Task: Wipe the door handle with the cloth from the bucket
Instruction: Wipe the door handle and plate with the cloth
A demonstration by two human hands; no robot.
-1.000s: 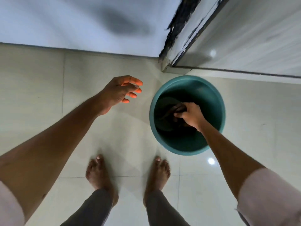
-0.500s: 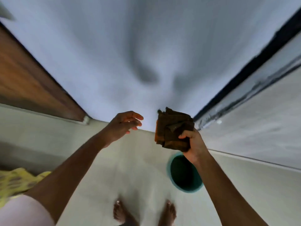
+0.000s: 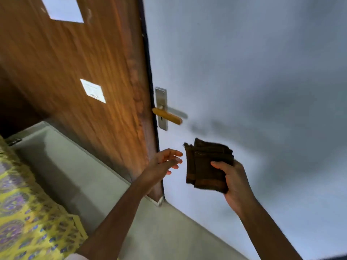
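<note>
Cloth [image 3: 207,166] gripped in right hand [image 3: 233,180], below door handle [image 3: 167,115].

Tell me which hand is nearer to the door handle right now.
Left, narrowly. The empty, open left hand is below the door handle, beside the door edge. The right hand, gripping the brown cloth, is lower and further right, with the cloth between it and the handle.

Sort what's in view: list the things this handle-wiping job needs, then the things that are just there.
For the job:
- brown cloth, folded, held in the right hand
- door handle, yellowish lever on a metal plate
- left hand, open and empty, beside the cloth

Just there:
- wooden door
- white sticker on it
- yellow patterned fabric
- pale wall
</note>
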